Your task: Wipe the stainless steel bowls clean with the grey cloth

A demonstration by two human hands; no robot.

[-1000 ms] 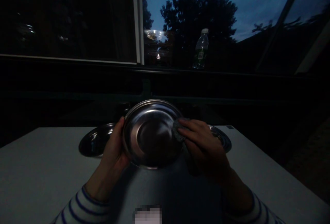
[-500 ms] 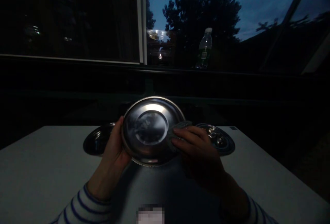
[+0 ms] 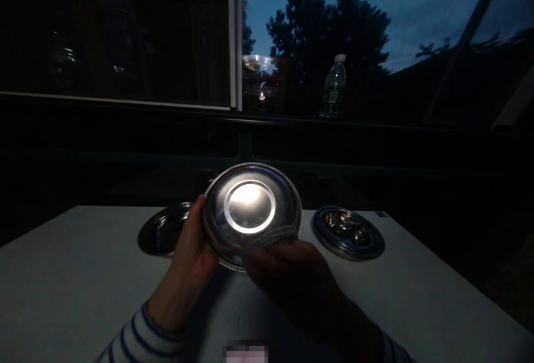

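I hold a round steel plate (image 3: 251, 212) upright above a white table (image 3: 67, 274), its face turned to me and glinting in the middle. My left hand (image 3: 191, 251) grips the plate's left rim. My right hand (image 3: 287, 274) is closed on a grey scrubbing pad (image 3: 273, 236), pressing it against the plate's lower right rim. The light is very dim.
A second steel plate (image 3: 162, 235) lies on the table behind my left hand, and a stack of steel plates (image 3: 348, 232) lies to the right. A clear plastic bottle (image 3: 334, 86) stands on the dark window ledge beyond. The table's right edge drops off into darkness.
My right hand with the pad has slid from the plate's right rim down to its lower rim. The plate has tipped so its centre now catches the light.
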